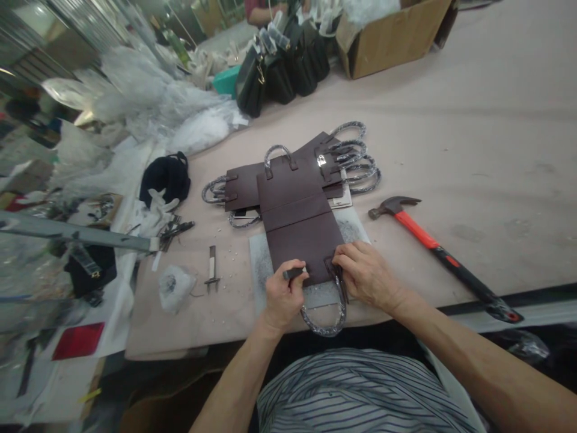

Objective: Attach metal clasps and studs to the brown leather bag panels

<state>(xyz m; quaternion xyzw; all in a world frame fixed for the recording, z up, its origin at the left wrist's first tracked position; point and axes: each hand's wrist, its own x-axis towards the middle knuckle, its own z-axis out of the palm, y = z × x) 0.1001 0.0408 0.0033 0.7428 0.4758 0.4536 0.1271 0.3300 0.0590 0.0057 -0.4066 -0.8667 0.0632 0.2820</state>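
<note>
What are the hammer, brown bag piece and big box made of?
Hammer: head probably steel, dull gray; red-and-black handle perhaps rubber or plastic, from its molded look. Brown bag piece: leather or imitation, can't tell; smooth, low sheen. Big box: likely cardboard, matte, plain tan sides.

Right of hammer (444, 255): passage open over tabletop (496, 156). Left: brown panels (300, 186), right hand (367, 273) in way. Far beyond: cardboard box (396, 45).

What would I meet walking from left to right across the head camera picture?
Red rectangle → crumpled plastic bag → two-pronged tool → brown bag piece → hammer.
</note>
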